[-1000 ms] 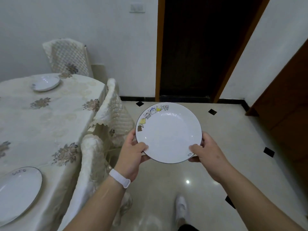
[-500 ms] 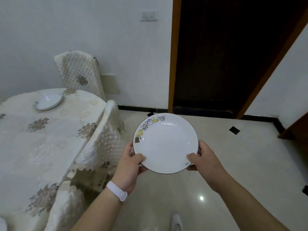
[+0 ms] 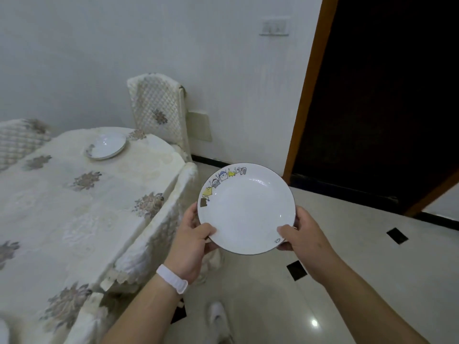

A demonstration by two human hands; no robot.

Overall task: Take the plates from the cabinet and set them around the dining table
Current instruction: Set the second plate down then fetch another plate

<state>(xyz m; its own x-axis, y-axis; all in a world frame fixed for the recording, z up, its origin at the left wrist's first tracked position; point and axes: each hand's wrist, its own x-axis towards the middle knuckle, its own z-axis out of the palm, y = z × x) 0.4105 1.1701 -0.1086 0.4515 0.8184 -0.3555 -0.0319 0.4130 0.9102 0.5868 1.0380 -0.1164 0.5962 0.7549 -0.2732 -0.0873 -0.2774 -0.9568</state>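
Observation:
I carry a white plate (image 3: 247, 209) with a dark rim and small cartoon figures along its far-left edge, level at chest height over the floor. My left hand (image 3: 192, 240) grips its near-left rim, and my right hand (image 3: 301, 235) grips its near-right rim. The dining table (image 3: 49, 219), under a cream floral cloth, lies to my left. A second white plate (image 3: 106, 146) rests at the table's far end. A sliver of another plate (image 3: 3, 331) shows at the bottom-left corner.
A covered chair (image 3: 159, 112) stands against the wall behind the table, another chair (image 3: 17, 137) at far left, and a chair back (image 3: 159, 234) is tucked at the table's near right side. A dark doorway (image 3: 387, 100) opens ahead right. Glossy tiled floor (image 3: 372, 281) spreads to the right.
The view has swung left and forward along the table's right side. The far plate looks closer, and the near plate has slid almost out of view. Both hands keep the same hold.

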